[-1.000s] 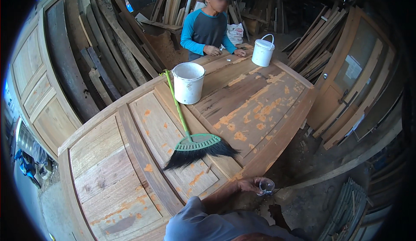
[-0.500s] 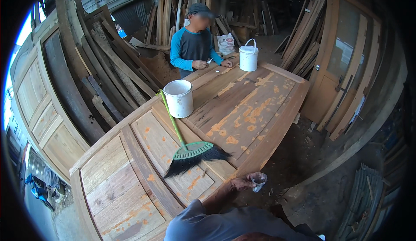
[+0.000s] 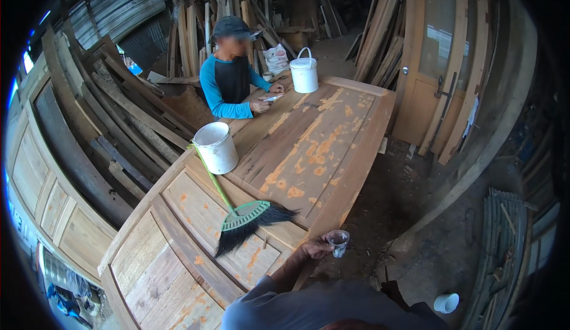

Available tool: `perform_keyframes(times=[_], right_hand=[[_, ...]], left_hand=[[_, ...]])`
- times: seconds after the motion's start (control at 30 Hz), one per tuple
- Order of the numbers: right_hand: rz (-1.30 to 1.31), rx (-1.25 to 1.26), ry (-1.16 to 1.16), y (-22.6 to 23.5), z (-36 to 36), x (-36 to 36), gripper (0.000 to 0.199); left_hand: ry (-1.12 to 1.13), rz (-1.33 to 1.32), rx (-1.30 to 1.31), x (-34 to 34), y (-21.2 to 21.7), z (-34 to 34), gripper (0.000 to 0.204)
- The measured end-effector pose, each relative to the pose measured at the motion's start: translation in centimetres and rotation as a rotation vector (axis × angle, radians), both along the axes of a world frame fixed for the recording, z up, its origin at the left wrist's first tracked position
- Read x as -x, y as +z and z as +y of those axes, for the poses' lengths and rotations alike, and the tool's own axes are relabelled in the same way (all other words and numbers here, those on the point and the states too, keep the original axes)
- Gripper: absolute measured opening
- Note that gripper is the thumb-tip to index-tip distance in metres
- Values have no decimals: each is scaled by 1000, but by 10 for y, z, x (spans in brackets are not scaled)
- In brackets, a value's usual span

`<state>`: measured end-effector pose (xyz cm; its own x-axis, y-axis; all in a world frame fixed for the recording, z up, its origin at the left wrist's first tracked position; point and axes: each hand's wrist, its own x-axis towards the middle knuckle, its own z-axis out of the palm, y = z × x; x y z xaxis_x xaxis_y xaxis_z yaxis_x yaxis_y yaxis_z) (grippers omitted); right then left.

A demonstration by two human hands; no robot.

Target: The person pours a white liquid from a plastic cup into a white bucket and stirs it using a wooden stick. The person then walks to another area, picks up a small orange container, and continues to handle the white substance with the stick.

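Note:
My left hand (image 3: 316,247) is closed around a small clear plastic cup (image 3: 338,241) with dark residue, held just off the near edge of a large wooden door (image 3: 344,196). Orange-brown filler patches mark the door's panels. Beside my shirt, a dark shape that looks like my right hand (image 3: 393,294) sits in shadow; its fingers cannot be made out. On the door, left of the cup, lies a broom (image 3: 246,216) with black bristles and a green handle.
An open white bucket (image 3: 216,152) and a lidded white bucket (image 3: 304,76) stand on the door. Across it, a co-worker (image 3: 231,81) leans over, holding a small white tool. Planks (image 3: 127,113) lean at left; a white container (image 3: 446,302) lies on the floor.
My view has shifted, so the scene sits further left and the floor container shows. The co-worker has bent forward, lowering the white tool toward the door. My left hand still holds the cup.

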<state>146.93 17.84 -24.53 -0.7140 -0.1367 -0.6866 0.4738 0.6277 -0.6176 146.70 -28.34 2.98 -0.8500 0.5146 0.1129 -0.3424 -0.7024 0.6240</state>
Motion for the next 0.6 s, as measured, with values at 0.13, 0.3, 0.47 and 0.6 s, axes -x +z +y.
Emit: perform_keyframes(times=[0.13,0.3,0.47,0.6], right_hand=[[468,-282,494,-29,37,-8,31],[489,-481,412,-34,-5,-11,19],[312,-543,-66,-68,62,-75,37],[222,-396,-144,31,0,-58,42]], left_hand=[[-47,36,-23,11,14,11,71],[0,5,320,-5,-4,6,83],[-212,89,372,22,-5,97,74],[-232,136,675,45,-7,90,66]])
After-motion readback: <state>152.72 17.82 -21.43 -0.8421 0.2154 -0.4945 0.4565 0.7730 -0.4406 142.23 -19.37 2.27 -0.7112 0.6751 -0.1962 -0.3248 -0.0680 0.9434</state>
